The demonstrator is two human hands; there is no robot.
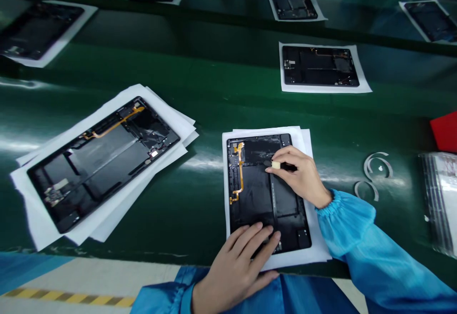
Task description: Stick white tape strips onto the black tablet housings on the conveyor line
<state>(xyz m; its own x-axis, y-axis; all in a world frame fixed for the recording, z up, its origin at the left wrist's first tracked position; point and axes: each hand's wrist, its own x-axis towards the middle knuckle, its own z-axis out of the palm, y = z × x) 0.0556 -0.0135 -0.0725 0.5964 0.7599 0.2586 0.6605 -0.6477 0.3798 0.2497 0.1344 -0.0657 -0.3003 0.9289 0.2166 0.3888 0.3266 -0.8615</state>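
An open tablet housing lies in front of me on white paper sheets, its black inside facing up. An orange flex cable runs along its left side. My left hand rests on the housing's near end, fingers stretched out and holding nothing. Over the upper right part of the housing, my right hand pinches a small cream-coloured block between thumb and fingers. A dark tip shows at the block's left end; whether it touches the housing I cannot tell.
Left of me, another tablet housing lies on stacked paper sheets. A further housing lies on paper beyond, with several more behind. To the right are curled pale strips, a clear-wrapped stack and a red object.
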